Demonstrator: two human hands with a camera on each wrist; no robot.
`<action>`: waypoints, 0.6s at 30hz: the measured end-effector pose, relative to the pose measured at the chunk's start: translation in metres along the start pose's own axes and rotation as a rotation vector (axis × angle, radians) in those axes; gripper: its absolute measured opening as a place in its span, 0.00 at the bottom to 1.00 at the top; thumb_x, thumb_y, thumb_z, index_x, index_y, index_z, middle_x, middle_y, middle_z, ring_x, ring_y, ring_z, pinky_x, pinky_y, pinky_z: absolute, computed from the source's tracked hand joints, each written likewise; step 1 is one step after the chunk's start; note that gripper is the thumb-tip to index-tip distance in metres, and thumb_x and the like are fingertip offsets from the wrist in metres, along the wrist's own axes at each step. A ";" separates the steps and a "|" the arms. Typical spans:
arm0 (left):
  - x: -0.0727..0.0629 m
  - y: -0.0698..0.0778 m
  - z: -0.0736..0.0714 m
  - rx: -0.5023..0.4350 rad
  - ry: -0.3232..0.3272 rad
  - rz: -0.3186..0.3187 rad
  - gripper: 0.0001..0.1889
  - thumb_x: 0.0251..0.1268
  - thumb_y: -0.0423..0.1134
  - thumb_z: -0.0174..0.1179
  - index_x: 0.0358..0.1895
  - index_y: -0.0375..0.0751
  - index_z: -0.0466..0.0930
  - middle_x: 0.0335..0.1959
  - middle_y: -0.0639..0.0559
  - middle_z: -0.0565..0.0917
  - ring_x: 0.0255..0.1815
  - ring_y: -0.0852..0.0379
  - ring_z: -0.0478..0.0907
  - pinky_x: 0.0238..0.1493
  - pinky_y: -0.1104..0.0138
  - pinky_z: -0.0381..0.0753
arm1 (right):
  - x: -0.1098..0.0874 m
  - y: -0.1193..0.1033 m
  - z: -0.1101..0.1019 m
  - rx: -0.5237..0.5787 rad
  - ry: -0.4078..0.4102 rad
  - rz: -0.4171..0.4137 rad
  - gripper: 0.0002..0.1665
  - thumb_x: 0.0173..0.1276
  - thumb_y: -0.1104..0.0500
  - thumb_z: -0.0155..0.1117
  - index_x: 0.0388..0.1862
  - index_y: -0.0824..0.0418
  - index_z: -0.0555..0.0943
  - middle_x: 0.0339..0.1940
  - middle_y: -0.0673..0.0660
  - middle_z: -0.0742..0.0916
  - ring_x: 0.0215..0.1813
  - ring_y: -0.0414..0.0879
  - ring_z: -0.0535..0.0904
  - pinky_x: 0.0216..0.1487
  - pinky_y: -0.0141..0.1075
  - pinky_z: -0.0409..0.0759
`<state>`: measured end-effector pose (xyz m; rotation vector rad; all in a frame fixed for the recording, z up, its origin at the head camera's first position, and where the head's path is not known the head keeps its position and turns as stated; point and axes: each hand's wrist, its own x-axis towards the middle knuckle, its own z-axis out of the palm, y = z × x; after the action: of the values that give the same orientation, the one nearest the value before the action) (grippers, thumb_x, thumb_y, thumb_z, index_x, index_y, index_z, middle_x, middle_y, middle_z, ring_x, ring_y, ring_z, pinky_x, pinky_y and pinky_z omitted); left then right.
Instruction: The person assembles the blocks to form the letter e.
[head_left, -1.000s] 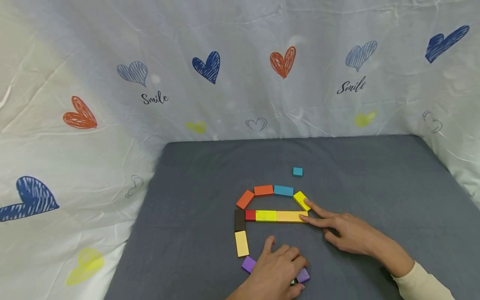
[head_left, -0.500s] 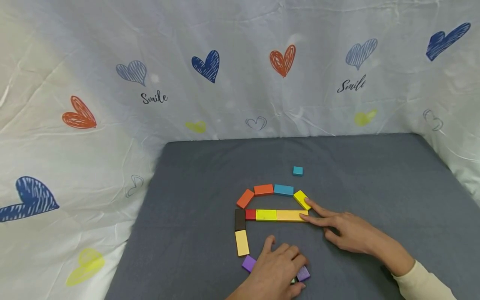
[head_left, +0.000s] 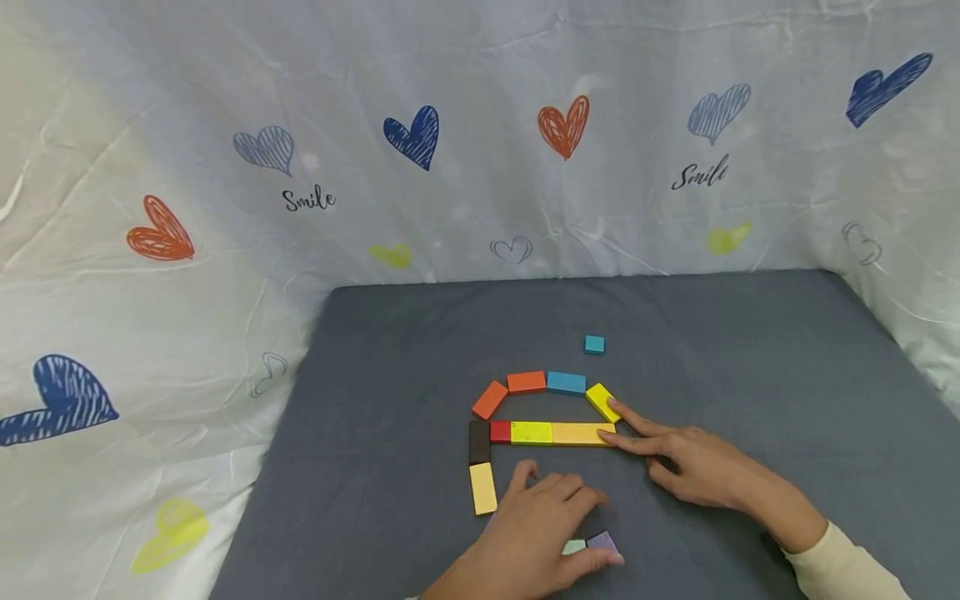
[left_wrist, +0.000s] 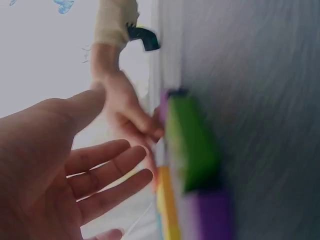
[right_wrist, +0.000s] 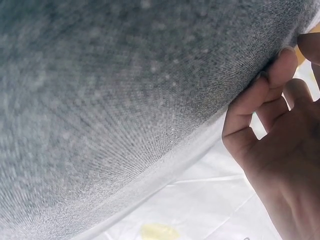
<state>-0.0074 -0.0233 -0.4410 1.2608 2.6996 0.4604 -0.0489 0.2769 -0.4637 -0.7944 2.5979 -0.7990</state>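
My left hand [head_left: 536, 525] is over the lower end of a curved row of blocks, fingers spread and holding nothing. Under and beside it show a green block [left_wrist: 195, 145] and a purple block [left_wrist: 212, 215]; in the head view another purple block [head_left: 602, 541] lies by its thumb. My right hand [head_left: 690, 462] reaches in from the right. One straight fingertip touches the tilted yellow block [head_left: 599, 398], another rests on the light-orange block [head_left: 573, 434]. Its other fingers are bent. The left hand hides part of the row's lower end.
Orange blocks [head_left: 527, 382], a blue block [head_left: 566, 382], a red block [head_left: 500, 432], a lime block [head_left: 532, 433], a black block [head_left: 479, 442] and a cream block [head_left: 483, 489] complete the outline. A small teal block [head_left: 595, 344] lies apart on the grey cloth [head_left: 390, 392].
My left hand has shifted slightly left and its fingers have spread away from the lower blocks, so more of the green block shows. The right hand has stayed in place.
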 end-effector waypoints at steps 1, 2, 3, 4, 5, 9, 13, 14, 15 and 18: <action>0.000 -0.003 -0.006 0.002 0.027 0.000 0.30 0.74 0.75 0.46 0.64 0.63 0.80 0.49 0.71 0.80 0.49 0.71 0.77 0.61 0.49 0.70 | 0.000 0.000 0.000 0.003 -0.001 0.004 0.40 0.78 0.65 0.63 0.82 0.36 0.69 0.88 0.49 0.59 0.15 0.30 0.55 0.23 0.28 0.63; 0.001 -0.006 -0.012 0.004 0.051 -0.006 0.31 0.74 0.75 0.46 0.65 0.62 0.80 0.51 0.70 0.81 0.50 0.71 0.78 0.61 0.49 0.70 | -0.001 0.000 0.000 0.004 0.000 0.006 0.40 0.78 0.65 0.63 0.82 0.36 0.69 0.88 0.49 0.59 0.15 0.30 0.55 0.23 0.28 0.63; 0.002 -0.009 -0.019 0.007 0.078 -0.010 0.31 0.75 0.74 0.46 0.65 0.61 0.80 0.52 0.69 0.82 0.52 0.70 0.79 0.61 0.48 0.70 | -0.001 0.000 0.000 0.005 0.000 0.009 0.40 0.78 0.65 0.63 0.82 0.36 0.69 0.88 0.49 0.59 0.15 0.30 0.55 0.22 0.28 0.63; 0.003 -0.012 -0.025 0.012 0.106 -0.015 0.31 0.76 0.74 0.46 0.66 0.61 0.80 0.52 0.68 0.82 0.52 0.69 0.80 0.61 0.48 0.70 | -0.002 0.000 0.000 0.004 0.000 0.013 0.40 0.78 0.65 0.63 0.82 0.36 0.69 0.88 0.49 0.59 0.15 0.30 0.55 0.22 0.28 0.63; 0.005 -0.016 -0.032 0.022 0.132 -0.022 0.31 0.76 0.74 0.46 0.66 0.60 0.80 0.53 0.67 0.82 0.53 0.69 0.80 0.61 0.48 0.70 | -0.002 0.001 0.000 0.003 0.000 0.015 0.40 0.78 0.65 0.63 0.82 0.36 0.69 0.88 0.49 0.59 0.15 0.30 0.55 0.22 0.28 0.63; 0.010 -0.031 -0.055 -0.003 0.207 -0.052 0.29 0.79 0.70 0.46 0.68 0.59 0.80 0.56 0.65 0.84 0.57 0.66 0.81 0.63 0.47 0.72 | -0.002 0.000 0.000 -0.008 -0.001 0.015 0.41 0.77 0.65 0.63 0.82 0.34 0.69 0.88 0.49 0.60 0.15 0.30 0.54 0.23 0.28 0.62; 0.018 -0.045 -0.075 -0.012 0.249 -0.054 0.25 0.83 0.64 0.48 0.68 0.56 0.80 0.58 0.63 0.85 0.57 0.63 0.82 0.62 0.49 0.77 | -0.001 0.000 0.000 -0.012 -0.009 0.009 0.41 0.78 0.65 0.62 0.82 0.34 0.68 0.88 0.49 0.59 0.16 0.30 0.55 0.23 0.28 0.62; 0.021 -0.049 -0.079 -0.008 0.257 -0.047 0.24 0.84 0.62 0.49 0.69 0.55 0.80 0.57 0.62 0.85 0.55 0.63 0.83 0.61 0.50 0.78 | -0.001 -0.001 0.000 -0.013 -0.009 0.007 0.41 0.78 0.65 0.62 0.82 0.34 0.68 0.88 0.49 0.59 0.16 0.30 0.55 0.23 0.28 0.62; 0.025 -0.053 -0.083 -0.007 0.268 -0.037 0.23 0.84 0.59 0.51 0.69 0.54 0.80 0.56 0.61 0.85 0.52 0.63 0.83 0.60 0.51 0.79 | -0.001 -0.001 0.000 -0.015 -0.010 0.004 0.41 0.78 0.65 0.62 0.82 0.34 0.68 0.88 0.49 0.59 0.16 0.30 0.55 0.23 0.28 0.62; 0.039 -0.063 -0.094 -0.024 0.288 -0.008 0.21 0.83 0.53 0.55 0.69 0.51 0.79 0.54 0.59 0.85 0.41 0.63 0.81 0.54 0.56 0.82 | 0.000 0.000 0.000 -0.012 -0.012 0.000 0.41 0.78 0.66 0.62 0.83 0.35 0.68 0.89 0.49 0.59 0.15 0.31 0.55 0.23 0.28 0.63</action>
<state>-0.1011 -0.0524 -0.3721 1.2636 2.9186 0.7234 -0.0488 0.2768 -0.4632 -0.8005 2.5950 -0.7770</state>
